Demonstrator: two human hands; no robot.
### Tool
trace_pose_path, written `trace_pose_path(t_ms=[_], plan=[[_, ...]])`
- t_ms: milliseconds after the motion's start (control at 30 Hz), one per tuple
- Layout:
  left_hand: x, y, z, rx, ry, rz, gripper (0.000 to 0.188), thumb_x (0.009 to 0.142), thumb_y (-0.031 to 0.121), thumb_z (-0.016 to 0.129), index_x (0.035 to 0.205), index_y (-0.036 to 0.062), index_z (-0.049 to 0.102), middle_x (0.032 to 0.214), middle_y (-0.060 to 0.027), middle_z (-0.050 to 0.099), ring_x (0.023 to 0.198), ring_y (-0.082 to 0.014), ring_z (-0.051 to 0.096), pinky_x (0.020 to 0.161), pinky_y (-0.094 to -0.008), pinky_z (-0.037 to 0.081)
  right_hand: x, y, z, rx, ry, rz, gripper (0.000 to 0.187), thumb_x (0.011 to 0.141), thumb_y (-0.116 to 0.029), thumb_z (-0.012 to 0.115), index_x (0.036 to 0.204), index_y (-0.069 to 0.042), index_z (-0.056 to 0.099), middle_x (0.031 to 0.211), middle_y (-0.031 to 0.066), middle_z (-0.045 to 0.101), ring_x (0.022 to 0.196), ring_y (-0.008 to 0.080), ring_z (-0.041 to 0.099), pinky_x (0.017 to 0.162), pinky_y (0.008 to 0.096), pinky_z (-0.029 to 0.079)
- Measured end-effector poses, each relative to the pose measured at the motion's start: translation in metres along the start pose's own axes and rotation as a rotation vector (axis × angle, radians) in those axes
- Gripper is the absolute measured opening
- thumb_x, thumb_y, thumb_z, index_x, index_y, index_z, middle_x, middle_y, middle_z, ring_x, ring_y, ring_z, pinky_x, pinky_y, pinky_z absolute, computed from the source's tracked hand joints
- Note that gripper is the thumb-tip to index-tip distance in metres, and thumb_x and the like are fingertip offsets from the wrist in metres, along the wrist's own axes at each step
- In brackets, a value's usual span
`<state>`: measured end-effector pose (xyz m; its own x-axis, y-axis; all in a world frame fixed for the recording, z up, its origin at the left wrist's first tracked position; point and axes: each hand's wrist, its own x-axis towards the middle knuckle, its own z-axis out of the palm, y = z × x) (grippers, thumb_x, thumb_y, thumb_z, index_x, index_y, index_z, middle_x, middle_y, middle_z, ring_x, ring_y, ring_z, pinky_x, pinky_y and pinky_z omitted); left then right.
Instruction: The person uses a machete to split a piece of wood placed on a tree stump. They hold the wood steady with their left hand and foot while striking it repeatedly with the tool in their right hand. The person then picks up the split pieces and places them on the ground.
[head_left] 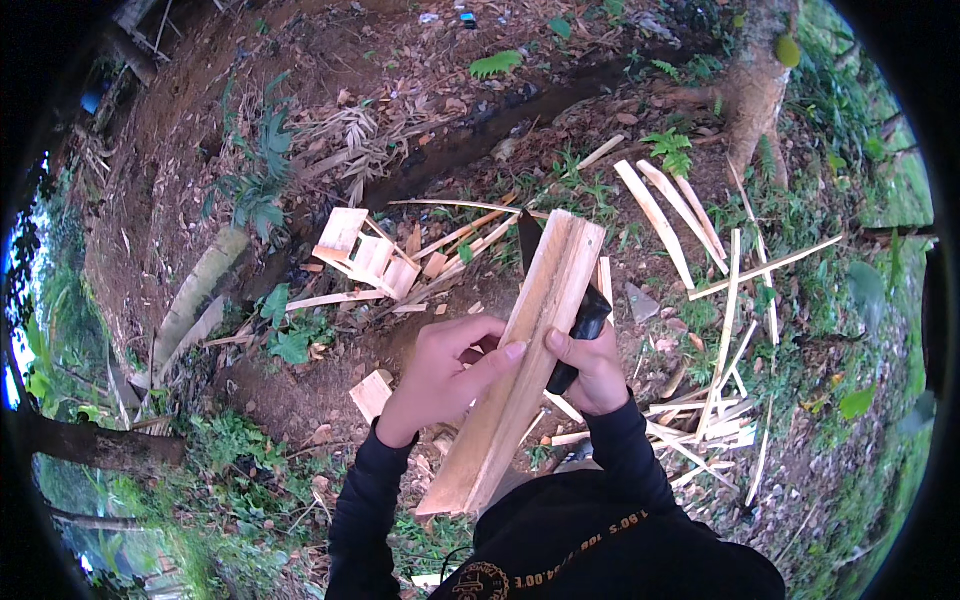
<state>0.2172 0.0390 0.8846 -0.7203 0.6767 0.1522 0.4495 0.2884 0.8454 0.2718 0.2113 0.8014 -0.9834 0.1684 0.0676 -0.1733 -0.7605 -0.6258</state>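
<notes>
A pale wooden board [530, 360] slants upright in front of me, a groove or seam running along its length. My left hand [450, 375] grips its left edge, thumb on the near face and fingers curled behind. From the right, my right hand [595, 370] is closed too, its thumb pressed on the board. Against that hand sits the black handle [590, 318] of a tool, partly behind the board. A dark blade [527, 240] shows past the board's upper left edge, probably the same tool's; most of it is hidden.
A small slatted wooden frame [370, 255] rests on the dirt ahead to the left. Loose wooden strips [710, 420] lie piled at the right, with longer strips [655, 220] beyond. A short wood block [372, 396] lies left of my hands. A tree trunk [757, 90] stands far right.
</notes>
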Motion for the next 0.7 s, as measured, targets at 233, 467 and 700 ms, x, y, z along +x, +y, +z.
trace_pose_path(t_ms=[233,467,700], plan=[[-0.004,0.013,0.009,0.121,0.117,0.069,0.022,0.094,0.022,0.062,0.091,0.0000,0.059,0.075,-0.0124,0.064,0.061,-0.0214,0.065,0.052,-0.0313,0.051,-0.004,0.000,0.010,-0.025,0.068,-0.075,0.045,0.080,-0.006,0.078,0.119,-0.003,0.054,0.111,0.0057,0.063,0.102,0.0146,0.061,0.091,0.0319,0.049],[-0.012,0.006,0.018,0.742,0.418,0.273,0.021,0.096,0.022,0.059,0.085,0.0072,0.048,0.067,-0.0101,0.055,0.052,-0.0291,0.058,0.043,-0.0385,0.045,-0.008,0.011,0.013,-0.351,0.044,-0.206,0.040,0.076,-0.005,0.082,0.109,-0.003,0.059,0.103,0.0040,0.066,0.091,0.0127,0.063,0.084,0.0284,0.051],[-0.010,0.018,0.008,0.726,0.456,0.478,0.019,0.094,0.021,0.061,0.088,0.0058,0.051,0.068,-0.0059,0.055,0.050,-0.0216,0.060,0.042,-0.0331,0.046,-0.023,0.003,0.026,-0.199,-0.077,-0.080,0.060,0.081,-0.010,0.078,0.131,-0.001,0.046,0.117,0.0099,0.061,0.108,0.0212,0.061,0.094,0.0342,0.048]])
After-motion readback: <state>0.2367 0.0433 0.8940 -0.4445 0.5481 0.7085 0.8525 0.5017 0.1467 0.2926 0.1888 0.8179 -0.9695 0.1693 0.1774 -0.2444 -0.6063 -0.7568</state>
